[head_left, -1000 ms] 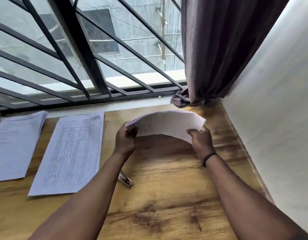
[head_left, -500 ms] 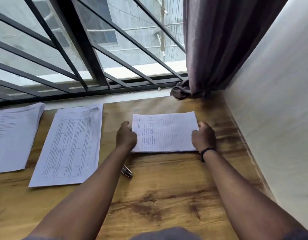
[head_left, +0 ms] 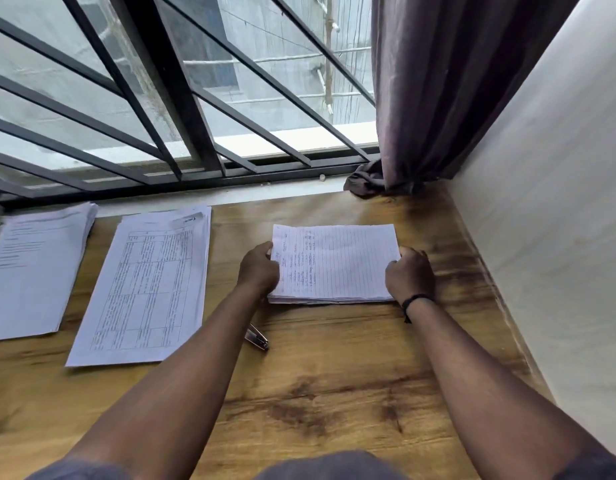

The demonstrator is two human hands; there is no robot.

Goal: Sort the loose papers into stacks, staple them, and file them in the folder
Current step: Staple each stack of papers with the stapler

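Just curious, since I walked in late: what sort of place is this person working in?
Probably a home or small office desk set against a window. A wooden table holds paper stacks and a stapler, with window bars and a curtain behind.

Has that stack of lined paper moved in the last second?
Yes. The lined paper stack, earlier held up bowed above the desk, has come down flat onto it, both hands at its sides.

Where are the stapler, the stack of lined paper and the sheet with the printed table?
stapler (head_left: 257, 338): head view, on its metal body beside the left forearm.
stack of lined paper (head_left: 341, 261): head view, on the top sheet's middle.
sheet with the printed table (head_left: 147, 285): head view, on the table grid.
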